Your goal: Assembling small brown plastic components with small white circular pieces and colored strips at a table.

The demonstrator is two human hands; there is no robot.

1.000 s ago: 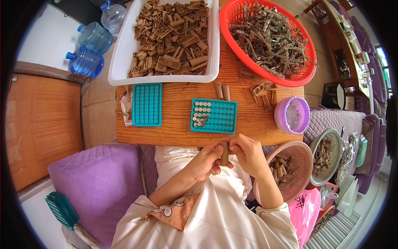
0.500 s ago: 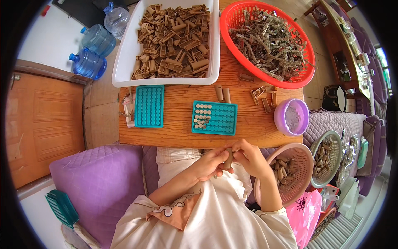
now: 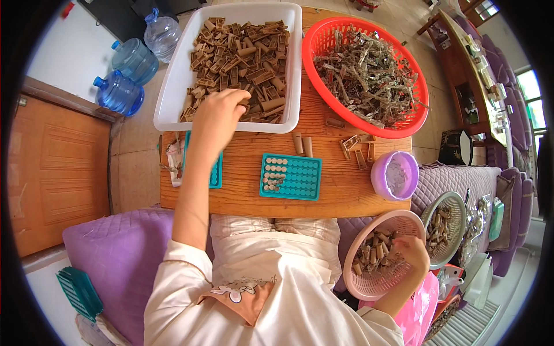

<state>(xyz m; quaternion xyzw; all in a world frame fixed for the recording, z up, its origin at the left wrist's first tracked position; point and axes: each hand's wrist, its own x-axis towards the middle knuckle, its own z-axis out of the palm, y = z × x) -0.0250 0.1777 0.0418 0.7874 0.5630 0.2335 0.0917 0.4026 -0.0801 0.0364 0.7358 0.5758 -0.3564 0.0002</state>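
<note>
Wooden table (image 3: pixel 323 190), left hand (image 3: pixel 218 112) on white tray's (image 3: pixel 173 86) brown pieces (image 3: pixel 245 57), no closed grip

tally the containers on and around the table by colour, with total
White rectangular plastic tray: 1
Red round plastic basket: 1
Lilac round plastic bowl: 1
Pink round plastic baskets: 1
Pale green round basket: 1
Teal grid trays: 2
Blue water bottles: 3
Total: 10
</note>
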